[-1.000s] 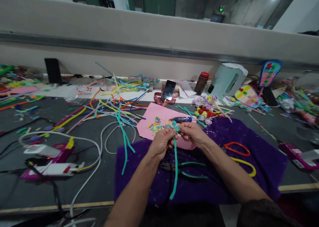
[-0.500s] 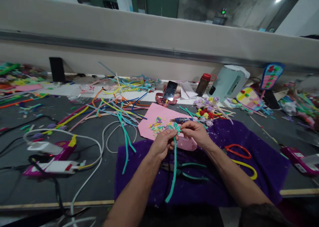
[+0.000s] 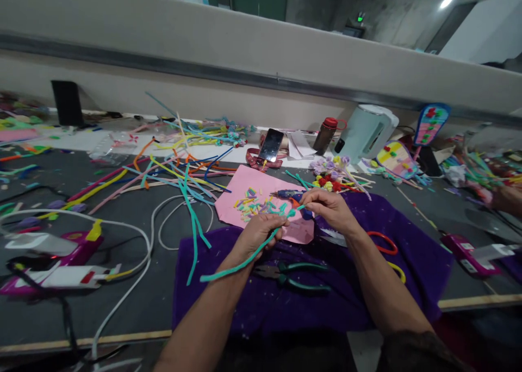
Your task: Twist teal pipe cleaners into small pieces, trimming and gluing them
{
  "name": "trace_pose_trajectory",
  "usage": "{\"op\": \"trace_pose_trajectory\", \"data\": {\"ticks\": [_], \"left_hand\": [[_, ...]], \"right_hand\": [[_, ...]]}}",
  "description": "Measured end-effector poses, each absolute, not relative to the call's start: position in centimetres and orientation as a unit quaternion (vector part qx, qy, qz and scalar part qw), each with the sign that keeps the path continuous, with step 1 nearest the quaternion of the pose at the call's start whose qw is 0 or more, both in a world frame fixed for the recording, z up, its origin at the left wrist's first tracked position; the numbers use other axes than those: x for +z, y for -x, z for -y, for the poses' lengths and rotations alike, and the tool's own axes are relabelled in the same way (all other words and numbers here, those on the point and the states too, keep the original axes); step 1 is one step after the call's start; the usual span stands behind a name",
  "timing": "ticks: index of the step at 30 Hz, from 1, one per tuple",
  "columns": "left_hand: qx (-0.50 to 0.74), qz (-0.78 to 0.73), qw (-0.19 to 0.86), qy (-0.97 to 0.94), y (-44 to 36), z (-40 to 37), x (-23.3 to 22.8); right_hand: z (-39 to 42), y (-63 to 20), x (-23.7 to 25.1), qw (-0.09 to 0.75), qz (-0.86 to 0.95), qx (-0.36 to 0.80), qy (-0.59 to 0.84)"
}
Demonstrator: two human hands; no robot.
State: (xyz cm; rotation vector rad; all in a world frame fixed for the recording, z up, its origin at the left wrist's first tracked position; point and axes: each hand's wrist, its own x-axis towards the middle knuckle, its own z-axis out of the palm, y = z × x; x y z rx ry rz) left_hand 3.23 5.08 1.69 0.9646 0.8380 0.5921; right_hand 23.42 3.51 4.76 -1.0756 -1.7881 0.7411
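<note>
A turquoise-green pipe cleaner with a small looped or knotted end is pinched in my left hand. Its long tail slants down to the left over my left wrist. My right hand grips a short end on the right of the knot between thumb and fingertips. Under and behind both hands lies a pink sheet scattered with short coloured pieces. A blue and orange tool, perhaps a glue gun, rests on it. Dark green-handled pliers lie below my hands on a purple cloth.
Scissors with red and yellow handles are partly under my right forearm. Loose pipe cleaners, a white cable and power strips spread leftward. A phone, bottle and kettle stand behind. Another person's hand shows far right.
The pipe cleaner's long tail has swung from hanging straight down to pointing left. My right hand has drawn slightly away from the left. The view has shifted; another person's hand appears at right.
</note>
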Motion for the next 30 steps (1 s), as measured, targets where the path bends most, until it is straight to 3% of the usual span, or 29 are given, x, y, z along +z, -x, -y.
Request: {"op": "trace_pose_trajectory", "data": {"ticks": [30], "left_hand": [[0.259, -0.418, 0.692, -0.529, -3.3, -4.5, 2.5]], "right_hand": [[-2.8, -22.5, 5.2, 0.345, 0.813, 0.240, 0.404]]}}
